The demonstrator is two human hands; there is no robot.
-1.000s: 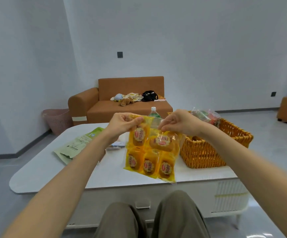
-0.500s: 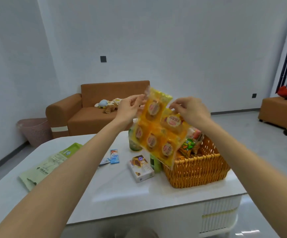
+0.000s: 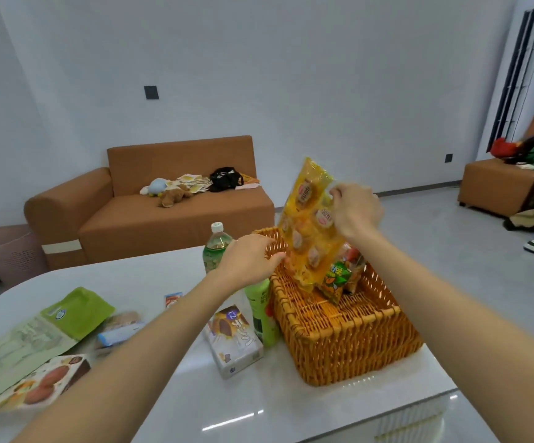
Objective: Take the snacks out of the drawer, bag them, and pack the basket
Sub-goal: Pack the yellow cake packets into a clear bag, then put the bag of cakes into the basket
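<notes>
Right hand (image 3: 356, 212) pinches snack bag (image 3: 307, 225) upright by its top, likely to slot it edge-first into basket (image 3: 348, 346) far-left corner. Left hand (image 3: 246, 260) touches its lower edge, grip unclear.

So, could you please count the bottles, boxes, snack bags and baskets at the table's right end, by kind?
Bottles: 2, white-capped bottle and green bottle
Boxes: 1, white box
Snack bags: 2, yellow bag in the right hand, second bag in the wicker basket
Baskets: 1
Total: 6
</notes>
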